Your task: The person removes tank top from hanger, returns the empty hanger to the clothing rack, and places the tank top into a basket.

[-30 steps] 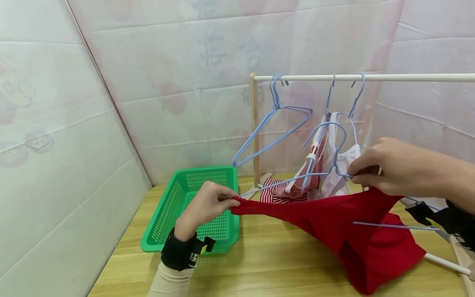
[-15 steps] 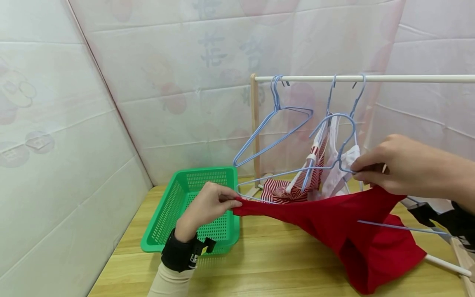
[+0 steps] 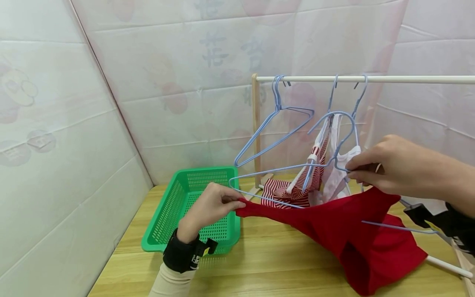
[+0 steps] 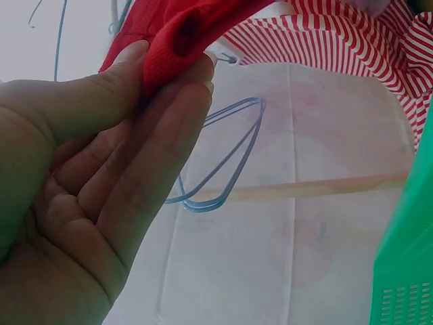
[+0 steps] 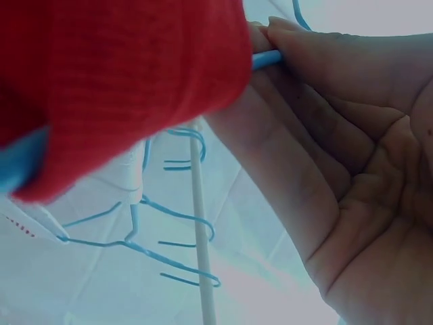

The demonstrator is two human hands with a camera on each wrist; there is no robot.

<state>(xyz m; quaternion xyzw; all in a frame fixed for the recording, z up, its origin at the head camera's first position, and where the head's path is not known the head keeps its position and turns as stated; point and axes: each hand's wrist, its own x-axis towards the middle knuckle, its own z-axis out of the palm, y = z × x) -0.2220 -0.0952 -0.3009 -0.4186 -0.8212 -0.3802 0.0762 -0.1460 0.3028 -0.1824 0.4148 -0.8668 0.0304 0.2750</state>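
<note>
My left hand pinches the edge of a red knit garment between thumb and fingers, also seen in the left wrist view. The garment sags down to the table at the right. My right hand pinches a light blue hanger beside its hook, just above the red cloth. The hanger's left corner is outside the garment, above my left fingertips. Its lower bar runs behind the cloth's top edge, and a blue rod shows in front of the cloth at the right. In the right wrist view, red cloth lies close beside the pinching fingers.
A green plastic basket stands left on the wooden table. Behind my hands, a rack with a white rail carries bare blue hangers, a red-and-white striped garment and a white garment. White wall sheeting encloses the back and left.
The hanger in my right hand has tilted, its hook rising and its left corner coming out up and left past my left fingers. My left hand has shifted slightly right, still pinching the garment.
</note>
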